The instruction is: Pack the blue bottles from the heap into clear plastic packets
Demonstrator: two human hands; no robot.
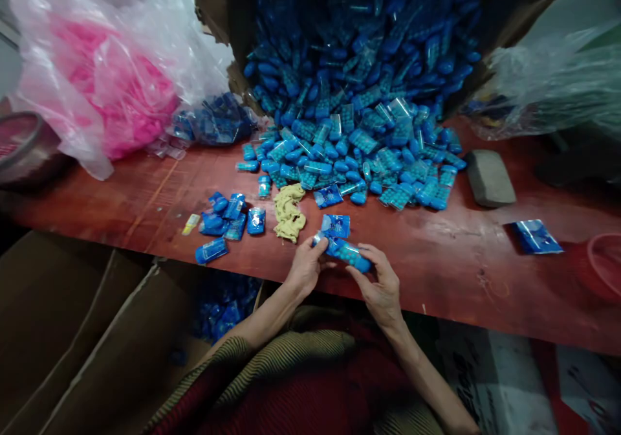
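Note:
My right hand [382, 285] grips a clear, blue-ended tube filled with small turquoise balls [350, 254], fingers and thumb around its right end. At the tube's other end, my left hand [306, 268] is closed in a pinch on a small blue piece that looks like a wrapper [334, 246]; exactly where it joins the tube is hard to see. Just beyond the fingers lies a flat blue printed packet [336, 226], with another blue packet [328, 195] behind it. A crumpled yellowish lump [290, 212] sits to the left of them.
A big heap of similar tubes [359, 144] spills from a torn cardboard box [213, 8] onto the red table [436, 260]. Several blue packets [223, 218] lie left. Pink contents fill a plastic bag [111, 85]. Rightward are a grey block [491, 177], blue packet [537, 237] and red basket [604, 263].

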